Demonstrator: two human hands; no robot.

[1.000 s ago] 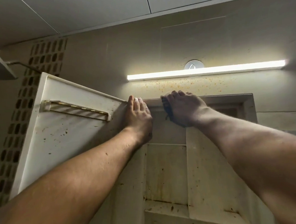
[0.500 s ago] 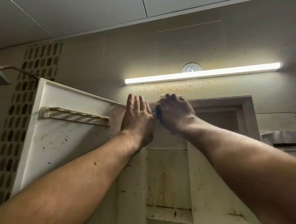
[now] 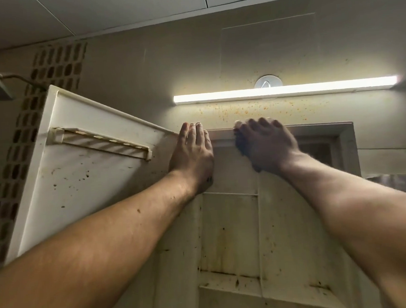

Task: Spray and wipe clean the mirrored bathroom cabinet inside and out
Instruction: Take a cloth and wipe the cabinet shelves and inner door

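The mirrored cabinet (image 3: pixel 286 232) is filling the centre and lower middle of the frame, standing open with its stained inner panels facing the camera. Its door (image 3: pixel 84 186) is hanging swung out across the left side, its spotted inner face and small rail (image 3: pixel 100 143) showing, which is leaving the top frame free to reach. The light bar (image 3: pixel 286 90) is glowing on the wall just above, over a band of orange specks (image 3: pixel 254 110). At centre, the left hand (image 3: pixel 192 159) is lying flat with straight fingers together at the corner where door meets cabinet, probably steadying the door and bracing the reach. Just right of it, the right hand (image 3: pixel 266 147) is curling its fingers over the cabinet's top edge, gripping what looks like a dark pad (image 3: pixel 239 147), only its edge showing, likely scrubbing that rim.
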